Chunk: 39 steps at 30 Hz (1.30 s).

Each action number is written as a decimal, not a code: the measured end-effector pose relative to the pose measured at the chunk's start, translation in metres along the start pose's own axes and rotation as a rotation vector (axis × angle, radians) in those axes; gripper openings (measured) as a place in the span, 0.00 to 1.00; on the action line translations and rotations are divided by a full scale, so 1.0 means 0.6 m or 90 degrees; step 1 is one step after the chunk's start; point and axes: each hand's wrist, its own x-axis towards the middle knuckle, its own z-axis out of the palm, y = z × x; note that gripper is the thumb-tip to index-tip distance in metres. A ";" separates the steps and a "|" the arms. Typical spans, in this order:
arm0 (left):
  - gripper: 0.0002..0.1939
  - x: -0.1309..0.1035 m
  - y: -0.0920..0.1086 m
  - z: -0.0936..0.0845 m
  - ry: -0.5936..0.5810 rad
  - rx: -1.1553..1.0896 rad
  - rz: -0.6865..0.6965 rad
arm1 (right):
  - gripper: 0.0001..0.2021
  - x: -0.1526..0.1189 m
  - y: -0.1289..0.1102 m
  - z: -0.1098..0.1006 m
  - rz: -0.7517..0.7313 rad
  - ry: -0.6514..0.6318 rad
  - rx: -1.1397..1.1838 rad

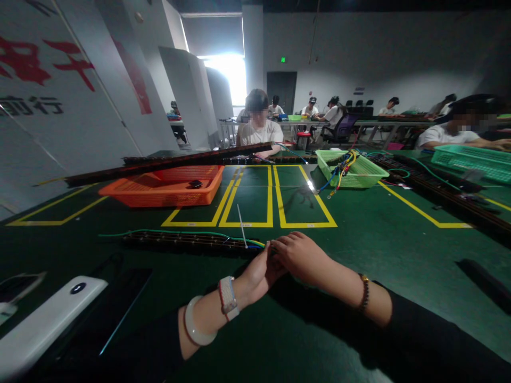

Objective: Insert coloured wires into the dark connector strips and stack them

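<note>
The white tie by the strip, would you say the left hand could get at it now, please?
Probably yes: the white tie extends past the strip, close to the left hand, and nothing visible covers its length, though that hand meets the right hand.

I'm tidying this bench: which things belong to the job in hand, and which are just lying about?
Probably in the job:
dark strip by the left hand
green wire along it
white cable tie

Probably lying about:
white device, lower left
dark slab beside it
black object, far right
</note>
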 end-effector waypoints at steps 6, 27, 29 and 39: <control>0.17 0.003 0.000 -0.010 -0.035 0.034 -0.025 | 0.11 -0.009 0.003 -0.052 0.106 -0.112 0.040; 0.19 -0.002 0.001 -0.005 -0.046 0.062 -0.034 | 0.09 -0.007 0.019 -0.040 0.241 -0.137 0.028; 0.19 -0.004 0.001 -0.003 -0.050 0.070 -0.022 | 0.08 -0.003 0.038 -0.029 0.261 -0.090 0.012; 0.21 -0.010 0.008 0.003 -0.093 0.145 -0.039 | 0.08 0.012 0.078 0.055 0.176 -0.065 -0.011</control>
